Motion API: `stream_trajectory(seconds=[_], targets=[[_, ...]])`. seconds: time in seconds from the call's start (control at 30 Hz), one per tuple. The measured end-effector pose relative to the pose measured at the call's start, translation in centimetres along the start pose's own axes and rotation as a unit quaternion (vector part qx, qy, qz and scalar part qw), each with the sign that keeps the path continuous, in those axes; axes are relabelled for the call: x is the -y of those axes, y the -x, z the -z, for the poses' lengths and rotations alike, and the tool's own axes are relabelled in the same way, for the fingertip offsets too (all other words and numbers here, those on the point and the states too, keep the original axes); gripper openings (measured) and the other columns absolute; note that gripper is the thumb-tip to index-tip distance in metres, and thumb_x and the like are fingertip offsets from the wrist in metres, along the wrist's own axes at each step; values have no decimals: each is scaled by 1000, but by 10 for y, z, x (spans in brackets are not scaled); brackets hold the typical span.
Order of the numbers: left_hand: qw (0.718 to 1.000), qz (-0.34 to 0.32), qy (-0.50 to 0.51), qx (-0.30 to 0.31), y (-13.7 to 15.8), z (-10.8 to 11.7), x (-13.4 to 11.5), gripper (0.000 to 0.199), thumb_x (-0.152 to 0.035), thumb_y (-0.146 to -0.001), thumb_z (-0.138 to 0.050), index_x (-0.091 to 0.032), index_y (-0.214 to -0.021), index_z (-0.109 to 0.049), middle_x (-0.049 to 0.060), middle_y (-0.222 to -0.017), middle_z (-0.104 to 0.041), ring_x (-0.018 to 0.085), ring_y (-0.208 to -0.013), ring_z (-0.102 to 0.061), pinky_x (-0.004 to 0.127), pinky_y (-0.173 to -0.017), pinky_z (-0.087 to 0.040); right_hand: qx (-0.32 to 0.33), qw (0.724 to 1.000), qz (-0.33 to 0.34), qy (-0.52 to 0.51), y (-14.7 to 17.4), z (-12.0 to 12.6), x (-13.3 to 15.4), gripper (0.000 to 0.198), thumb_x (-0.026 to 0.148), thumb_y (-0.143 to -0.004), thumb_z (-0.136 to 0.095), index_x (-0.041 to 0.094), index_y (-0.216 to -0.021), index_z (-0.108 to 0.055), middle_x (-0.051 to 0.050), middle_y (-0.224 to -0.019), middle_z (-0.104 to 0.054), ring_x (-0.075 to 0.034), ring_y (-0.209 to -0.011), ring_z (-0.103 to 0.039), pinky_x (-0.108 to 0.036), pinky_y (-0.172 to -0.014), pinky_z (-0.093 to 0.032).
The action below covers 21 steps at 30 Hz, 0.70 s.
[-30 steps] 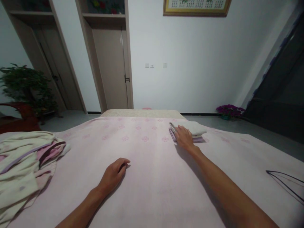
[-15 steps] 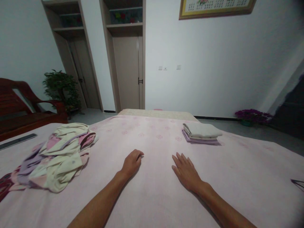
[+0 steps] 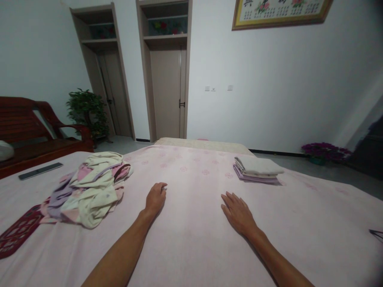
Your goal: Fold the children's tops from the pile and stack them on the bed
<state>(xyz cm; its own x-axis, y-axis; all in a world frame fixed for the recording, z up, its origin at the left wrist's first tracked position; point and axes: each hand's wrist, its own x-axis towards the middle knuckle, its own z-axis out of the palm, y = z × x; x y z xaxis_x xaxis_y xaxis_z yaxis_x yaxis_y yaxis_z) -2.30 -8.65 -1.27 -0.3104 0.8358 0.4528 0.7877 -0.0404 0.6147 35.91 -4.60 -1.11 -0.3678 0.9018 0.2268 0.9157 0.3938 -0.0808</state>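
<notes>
My left hand is over the pink flowered sheet, left of the middle. Its fingers are loosely bent and point forward and right, and nothing shows in them. On the other side, my right hand lies palm down on the sheet with its fingers stretched out, holding nothing. A crumpled heap of cream, pink and lilac clothes is to the left of my left hand. Beyond my right hand sits a neat stack of folded cloth, white above lilac.
A dark flat phone-like bar and a dark red patterned mat lie at the left. A thin black object is at the right edge. Beyond stand a wooden bench, a green plant and purple flowers.
My view has turned a little to the left, so the room's things sit further right. My left hand has shifted left, away from my right hand, which stays nearly in place.
</notes>
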Motion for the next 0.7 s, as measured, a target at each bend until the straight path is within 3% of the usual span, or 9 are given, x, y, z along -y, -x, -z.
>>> stream_trajectory(seconds=[0.37,0.7], targets=[[994,4,101,-30,-4,3,-1,32,-15,-84,-47,-19,-112,-63,8,-110,-70,20,-102,-66,38,-95,-52,-10,999,-5,-38,0,-3,-7,51,41,-98,-37,23,-142,-53,-7,-154,-45,-26,-145,-34,-47,-120,-21],[984,40,161,-57,-5,2,0,34,-27,-85,-50,-19,-115,-63,7,-102,-72,20,-95,-69,37,-86,-56,-22,999,-5,-49,2,3,-7,50,40,-98,-37,21,-140,-56,-8,-151,-48,-25,-143,-37,-46,-120,-24]])
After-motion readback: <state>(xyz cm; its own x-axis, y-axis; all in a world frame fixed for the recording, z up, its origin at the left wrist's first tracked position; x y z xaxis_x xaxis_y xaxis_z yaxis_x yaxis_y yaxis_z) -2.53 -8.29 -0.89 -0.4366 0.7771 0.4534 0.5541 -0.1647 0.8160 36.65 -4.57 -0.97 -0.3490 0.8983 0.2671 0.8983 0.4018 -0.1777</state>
